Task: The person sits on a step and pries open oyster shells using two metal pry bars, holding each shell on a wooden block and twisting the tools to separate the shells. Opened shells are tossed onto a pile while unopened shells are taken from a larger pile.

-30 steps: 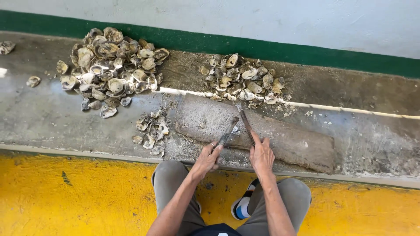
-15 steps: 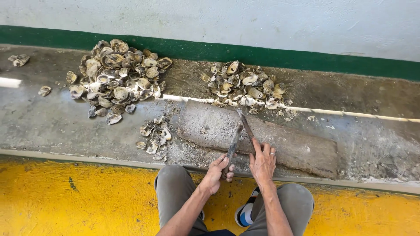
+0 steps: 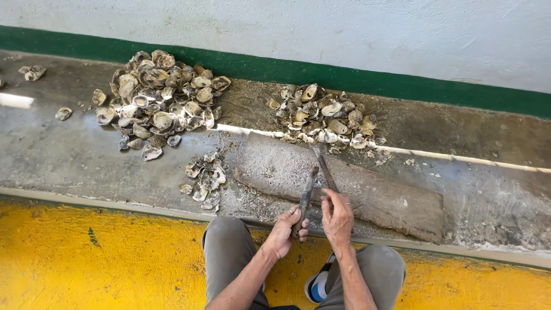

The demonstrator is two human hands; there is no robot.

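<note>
My left hand point(image 3: 285, 228) grips the lower end of a dark metal rod point(image 3: 305, 196) that slants up over a long flat wooden slab point(image 3: 367, 189) on the concrete ledge. My right hand point(image 3: 337, 215) holds a second thin dark tool point(image 3: 325, 167), its tip pointing toward the smaller oyster shell pile point(image 3: 324, 117). The two tools lie close together and angle apart upward. My knees in grey trousers sit just below the hands.
A large heap of oyster shells point(image 3: 158, 100) lies at the back left, a small cluster of shells point(image 3: 204, 181) beside the slab's left end, and stray shells point(image 3: 33, 72) at far left. A green-striped white wall point(image 3: 367, 77) backs the ledge; yellow floor point(image 3: 97, 258) is in front.
The view has shifted so the shells sit further right and lower. Both hands have drawn back toward my knees, and the two tools now lie closer together over the slab.
</note>
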